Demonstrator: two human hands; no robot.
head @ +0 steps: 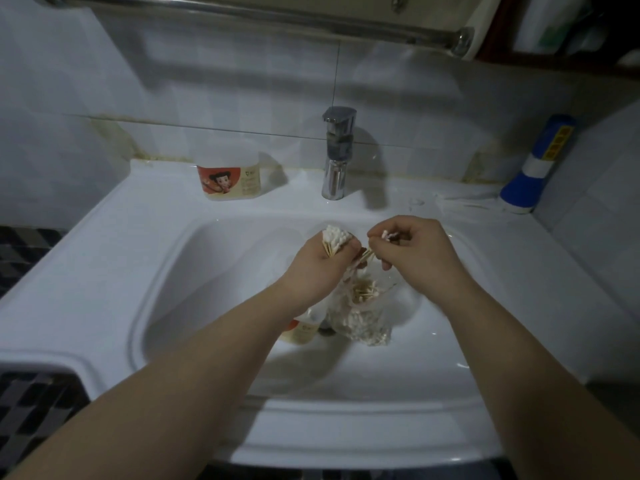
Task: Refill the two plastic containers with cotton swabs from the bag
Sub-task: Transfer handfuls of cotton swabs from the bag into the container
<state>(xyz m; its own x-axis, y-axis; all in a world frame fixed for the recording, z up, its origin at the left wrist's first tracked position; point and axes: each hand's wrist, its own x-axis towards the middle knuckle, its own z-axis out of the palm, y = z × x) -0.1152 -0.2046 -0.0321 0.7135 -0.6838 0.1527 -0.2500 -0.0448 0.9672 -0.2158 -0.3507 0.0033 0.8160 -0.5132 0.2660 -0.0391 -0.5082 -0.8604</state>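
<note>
Over the sink basin my left hand (317, 261) grips a bundle of cotton swabs (335, 238), their white tips fanned out above my fingers. My right hand (412, 251) pinches a few more swabs (385, 235) just to the right of that bundle. Below both hands a clear plastic bag (360, 313) holding several swabs lies in the basin. One plastic container (300, 330) with an orange label lies in the basin, partly hidden under my left wrist. A second container (228, 176) with a cartoon label stands upright on the ledge at the back left.
The chrome tap (336, 150) rises behind my hands at the middle of the white sink (166, 237). A blue and white bottle (533, 168) stands at the back right corner, with loose swabs (464, 202) on the ledge beside it. A metal bar (311, 22) runs overhead.
</note>
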